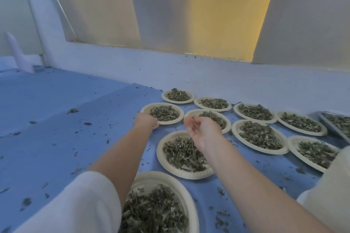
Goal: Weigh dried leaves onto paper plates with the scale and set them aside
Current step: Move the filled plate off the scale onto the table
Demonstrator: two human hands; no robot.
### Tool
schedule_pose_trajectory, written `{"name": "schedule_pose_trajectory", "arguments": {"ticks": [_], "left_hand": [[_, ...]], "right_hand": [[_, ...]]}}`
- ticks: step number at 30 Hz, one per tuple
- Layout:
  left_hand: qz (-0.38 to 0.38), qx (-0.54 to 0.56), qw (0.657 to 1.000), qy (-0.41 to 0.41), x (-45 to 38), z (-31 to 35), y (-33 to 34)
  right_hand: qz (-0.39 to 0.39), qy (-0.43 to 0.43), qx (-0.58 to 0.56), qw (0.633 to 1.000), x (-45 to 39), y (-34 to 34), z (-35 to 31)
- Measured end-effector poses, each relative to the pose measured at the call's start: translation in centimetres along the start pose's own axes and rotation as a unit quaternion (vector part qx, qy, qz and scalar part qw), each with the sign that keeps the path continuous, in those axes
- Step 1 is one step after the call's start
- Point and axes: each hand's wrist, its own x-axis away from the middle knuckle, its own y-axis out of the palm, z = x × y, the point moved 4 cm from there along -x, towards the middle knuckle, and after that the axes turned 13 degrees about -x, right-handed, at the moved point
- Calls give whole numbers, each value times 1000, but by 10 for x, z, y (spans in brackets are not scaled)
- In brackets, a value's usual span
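Ten or so filled paper plates spread over the blue surface, beside a metal tray at the far right edge. No scale in view. Being set down among them: the plate at the left end of the cluster, just left of the neighbouring plate, near rim gripped by the left hand. Round, flat, so no long axis. Best lowered level, released gently, leaves kept heaped. Right hand empty, palm up, fingers loosely spread above that neighbouring plate.
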Motion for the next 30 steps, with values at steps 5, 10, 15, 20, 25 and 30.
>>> {"name": "schedule_pose_trajectory", "arguments": {"ticks": [5,10,15,20,25,30], "left_hand": [[51,-120,991,-1,28,11,1],[11,-83,996,-5,84,37,2],[-52,-8,998,32,172,73,14],[-107,-11,989,106,259,93,27],[-80,-187,956,211,325,96,69],[-61,-404,865,290,365,77,120]], "right_hand": [[-18,8,15,1000,15,13,-3],[-41,7,30,999,48,24,-10],[-22,-35,64,997,95,30,-35],[-49,-108,130,984,162,19,-87],[-69,-178,210,959,212,-25,-158],[14,-224,406,886,224,-100,-216]]}}
